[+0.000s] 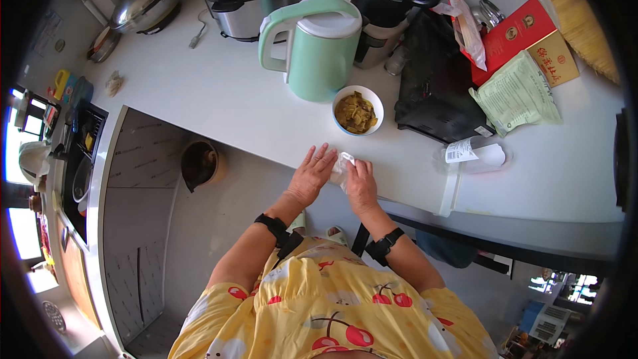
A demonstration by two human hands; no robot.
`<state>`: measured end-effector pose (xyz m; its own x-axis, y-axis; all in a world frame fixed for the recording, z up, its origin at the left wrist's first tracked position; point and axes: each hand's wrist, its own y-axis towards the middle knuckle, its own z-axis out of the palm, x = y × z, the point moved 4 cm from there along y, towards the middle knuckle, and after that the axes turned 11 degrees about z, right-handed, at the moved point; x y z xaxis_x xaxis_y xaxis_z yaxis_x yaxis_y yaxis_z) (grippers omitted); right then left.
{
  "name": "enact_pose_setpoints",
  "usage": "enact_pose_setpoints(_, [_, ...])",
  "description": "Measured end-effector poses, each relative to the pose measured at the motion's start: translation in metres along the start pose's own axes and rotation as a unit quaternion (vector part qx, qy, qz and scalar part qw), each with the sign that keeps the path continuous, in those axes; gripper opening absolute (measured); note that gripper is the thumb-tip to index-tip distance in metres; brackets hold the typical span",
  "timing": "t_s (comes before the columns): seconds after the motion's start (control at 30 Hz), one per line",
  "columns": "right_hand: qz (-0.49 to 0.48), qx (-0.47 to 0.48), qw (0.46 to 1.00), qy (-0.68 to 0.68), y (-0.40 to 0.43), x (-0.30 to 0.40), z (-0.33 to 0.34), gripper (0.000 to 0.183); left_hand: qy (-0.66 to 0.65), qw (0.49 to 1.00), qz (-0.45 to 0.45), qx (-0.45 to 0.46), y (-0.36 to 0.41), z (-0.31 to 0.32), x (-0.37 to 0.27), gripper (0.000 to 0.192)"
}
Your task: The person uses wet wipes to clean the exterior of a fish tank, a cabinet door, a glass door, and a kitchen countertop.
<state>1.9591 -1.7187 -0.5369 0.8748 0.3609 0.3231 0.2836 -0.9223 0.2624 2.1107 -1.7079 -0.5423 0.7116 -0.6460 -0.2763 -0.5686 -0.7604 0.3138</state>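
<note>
At the counter's front edge, my right hand (362, 187) pinches a small crumpled, whitish plastic bag (343, 167) in bent fingers. My left hand (310, 174) lies flat beside it, fingers stretched forward and the fingertips at the bag's left side. Whether the left fingers press on the bag or only on the counter is hard to tell. Just beyond both hands stands a white bowl (378, 102) holding brownish-green chopped food (356, 113), perhaps pickled vegetables. Behind the bowl, a mint-green electric kettle (321, 57) stands upright with its white lid closed.
Along the back are an electric pressure cooker (244, 5) and a blender (381, 25). To the right stand a black appliance (433, 85), a red box (516, 35), a pale green packet (518, 92) and a clear plastic container (471, 154). A bin (202, 164) sits below the counter.
</note>
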Motion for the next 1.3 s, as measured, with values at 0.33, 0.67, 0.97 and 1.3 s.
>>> enact_pose_setpoints(0.33, [-0.068, 0.041, 0.996, 0.037, 0.028, 0.053, 0.020, 0.040, 0.046, 0.993, -0.100, -0.030, -0.054, -0.038, 0.073, 0.057])
enact_pose_setpoints(0.67, [-0.066, 0.044, 0.996, 0.046, 0.051, 0.068, 0.023, 0.038, 0.118, 0.963, -0.231, -0.074, -0.102, -0.070, 0.138, 0.044])
enact_pose_setpoints(0.97, [-0.085, 0.035, 0.995, 0.037, 0.080, 0.078, 0.041, 0.036, 0.155, 0.923, -0.343, -0.081, -0.103, -0.060, 0.151, 0.056])
enact_pose_setpoints(1.3, [-0.161, 0.056, 0.984, 0.060, 0.101, 0.091, 0.054, 0.038, 0.091, 0.964, -0.250, 0.009, -0.064, -0.052, 0.109, 0.061])
